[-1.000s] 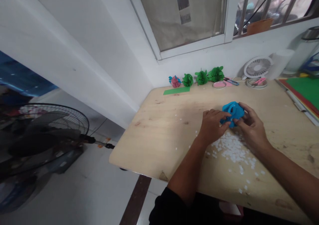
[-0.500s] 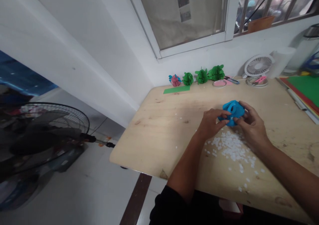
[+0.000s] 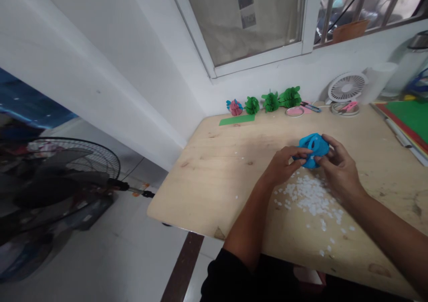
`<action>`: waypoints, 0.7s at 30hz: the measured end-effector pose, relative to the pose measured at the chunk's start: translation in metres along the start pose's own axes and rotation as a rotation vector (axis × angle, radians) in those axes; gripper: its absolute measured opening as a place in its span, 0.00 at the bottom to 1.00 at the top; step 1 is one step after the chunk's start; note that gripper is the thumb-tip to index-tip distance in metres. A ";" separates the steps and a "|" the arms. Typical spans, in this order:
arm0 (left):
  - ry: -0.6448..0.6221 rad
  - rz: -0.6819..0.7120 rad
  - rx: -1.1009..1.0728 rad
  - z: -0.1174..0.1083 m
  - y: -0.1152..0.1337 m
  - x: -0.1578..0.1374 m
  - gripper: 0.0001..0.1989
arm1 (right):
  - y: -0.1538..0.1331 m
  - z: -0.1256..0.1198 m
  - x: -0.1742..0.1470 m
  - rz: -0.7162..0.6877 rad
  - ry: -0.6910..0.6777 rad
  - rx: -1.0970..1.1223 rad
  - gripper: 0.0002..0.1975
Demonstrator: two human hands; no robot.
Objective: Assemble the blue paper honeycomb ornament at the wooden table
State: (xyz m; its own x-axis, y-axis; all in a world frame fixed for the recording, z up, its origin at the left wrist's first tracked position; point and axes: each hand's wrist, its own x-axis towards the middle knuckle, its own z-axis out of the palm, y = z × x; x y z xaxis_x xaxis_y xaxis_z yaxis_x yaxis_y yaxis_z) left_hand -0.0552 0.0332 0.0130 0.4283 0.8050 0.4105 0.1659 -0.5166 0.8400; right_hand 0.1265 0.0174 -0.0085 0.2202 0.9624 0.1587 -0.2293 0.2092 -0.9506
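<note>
A blue paper craft (image 3: pixel 319 147) made of curved, looped strips is held between both hands above the wooden table (image 3: pixel 214 173). My left hand (image 3: pixel 284 161) pinches its left side with thumb and fingertips. Around its right side my right hand (image 3: pixel 339 164) is closed, the thumb pressing near the lower front. Small white spots show on the blue paper; what they are is too small to tell. Just below the hands lies a scattered heap of tiny white pieces (image 3: pixel 310 195).
Along the wall stand several folded paper figures, green (image 3: pixel 290 98) and pink-blue (image 3: pixel 235 108), by a green strip (image 3: pixel 236 120). A cutter knife (image 3: pixel 310 107), a small white fan (image 3: pixel 347 88) and coloured sheets (image 3: pixel 409 119) are further right. A floor fan (image 3: pixel 67 177) stands left of the table.
The blue paper craft has shifted very slightly up and to the right in the hands. Both hands keep their hold, and the rest looks the same.
</note>
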 end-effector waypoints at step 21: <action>0.049 0.025 0.375 0.004 0.012 0.001 0.23 | -0.003 0.002 -0.001 0.015 0.002 0.006 0.33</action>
State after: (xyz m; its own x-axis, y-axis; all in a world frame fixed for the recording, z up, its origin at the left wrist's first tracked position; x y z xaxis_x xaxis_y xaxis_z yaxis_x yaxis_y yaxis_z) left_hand -0.0493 0.0268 0.0224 0.3946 0.7993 0.4533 0.4735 -0.5997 0.6451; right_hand 0.1251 0.0159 -0.0056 0.2181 0.9653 0.1436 -0.2387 0.1954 -0.9512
